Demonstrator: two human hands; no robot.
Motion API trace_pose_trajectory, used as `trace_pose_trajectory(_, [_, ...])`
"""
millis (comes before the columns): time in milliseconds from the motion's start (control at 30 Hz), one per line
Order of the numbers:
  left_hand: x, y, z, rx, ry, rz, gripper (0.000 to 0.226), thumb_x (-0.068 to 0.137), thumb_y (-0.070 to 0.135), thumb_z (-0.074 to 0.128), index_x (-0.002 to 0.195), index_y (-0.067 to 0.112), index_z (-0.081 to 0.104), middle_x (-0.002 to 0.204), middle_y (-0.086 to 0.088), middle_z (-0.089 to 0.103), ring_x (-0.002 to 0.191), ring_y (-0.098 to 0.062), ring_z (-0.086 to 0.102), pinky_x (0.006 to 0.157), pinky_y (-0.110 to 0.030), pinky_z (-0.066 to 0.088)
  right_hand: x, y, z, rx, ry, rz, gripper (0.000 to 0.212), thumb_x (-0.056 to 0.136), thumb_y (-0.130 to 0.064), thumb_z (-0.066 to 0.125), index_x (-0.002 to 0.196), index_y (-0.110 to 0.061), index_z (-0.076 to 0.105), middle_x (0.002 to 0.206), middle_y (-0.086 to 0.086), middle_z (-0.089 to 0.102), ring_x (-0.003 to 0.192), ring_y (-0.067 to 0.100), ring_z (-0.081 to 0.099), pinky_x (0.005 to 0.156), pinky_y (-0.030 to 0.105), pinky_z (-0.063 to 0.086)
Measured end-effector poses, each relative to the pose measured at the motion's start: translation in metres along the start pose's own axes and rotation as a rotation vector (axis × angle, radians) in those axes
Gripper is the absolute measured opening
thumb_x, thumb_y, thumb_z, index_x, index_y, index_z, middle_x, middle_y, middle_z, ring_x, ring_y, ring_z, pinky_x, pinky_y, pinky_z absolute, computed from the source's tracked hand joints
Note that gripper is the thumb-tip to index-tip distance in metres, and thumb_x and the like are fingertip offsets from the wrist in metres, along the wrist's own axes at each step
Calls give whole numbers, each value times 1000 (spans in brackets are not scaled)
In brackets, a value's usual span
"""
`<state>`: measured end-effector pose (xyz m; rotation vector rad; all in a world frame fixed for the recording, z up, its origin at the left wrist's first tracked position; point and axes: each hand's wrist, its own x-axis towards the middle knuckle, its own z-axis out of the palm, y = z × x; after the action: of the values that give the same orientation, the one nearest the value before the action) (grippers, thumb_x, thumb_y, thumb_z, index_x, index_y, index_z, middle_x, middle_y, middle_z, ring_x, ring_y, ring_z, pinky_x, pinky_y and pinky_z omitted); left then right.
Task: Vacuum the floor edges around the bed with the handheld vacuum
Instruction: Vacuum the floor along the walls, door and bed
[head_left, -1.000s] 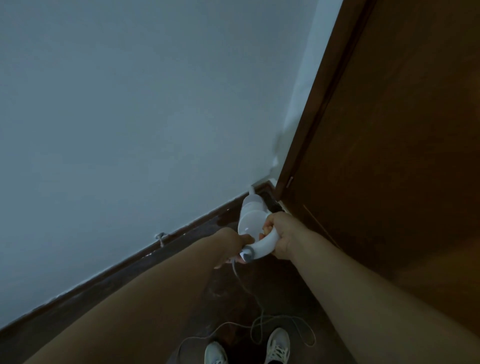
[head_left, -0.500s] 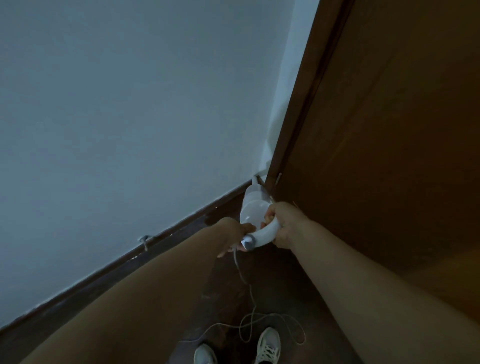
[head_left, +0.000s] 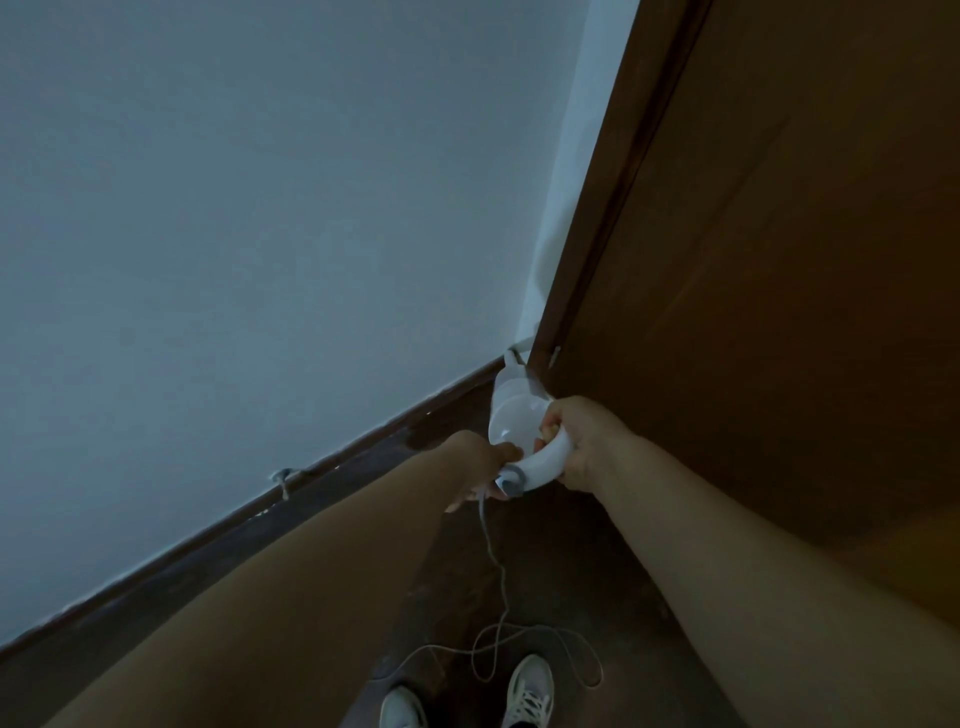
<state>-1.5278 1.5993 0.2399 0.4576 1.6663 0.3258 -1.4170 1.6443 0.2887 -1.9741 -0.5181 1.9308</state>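
Vacuum (head_left: 514, 415) nozzle wedged in wall-door corner

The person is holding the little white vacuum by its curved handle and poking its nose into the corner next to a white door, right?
Not quite: the door is brown wood, not white; the wall is the pale part. The head view shows the right hand gripping the white handheld vacuum by its curved handle, nozzle in the corner.

No legible text, label, brand, number or sign on any surface; lighting dim, detail low.
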Motion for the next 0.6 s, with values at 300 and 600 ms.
trace_pose_trajectory(300, [-3, -8, -9, 133, 22, 55, 44, 94, 30, 58, 120, -5, 58, 83, -9, 62, 67, -17, 58, 62, -22, 49, -9, 13, 10, 93, 9, -20, 47, 88, 3, 45, 133, -10, 49, 79, 8, 44, 62, 16, 46, 51, 28, 40])
trace_pose_trajectory(600, [-8, -13, 2, 46, -21, 17, 44, 94, 31, 59, 124, -1, 52, 81, -5, 61, 66, -13, 63, 82, -29, 55, -2, 27, 0, 136, 89, 38, 42, 85, 0, 51, 126, -9, 55, 82, 8, 46, 63, 16, 48, 48, 29, 39])
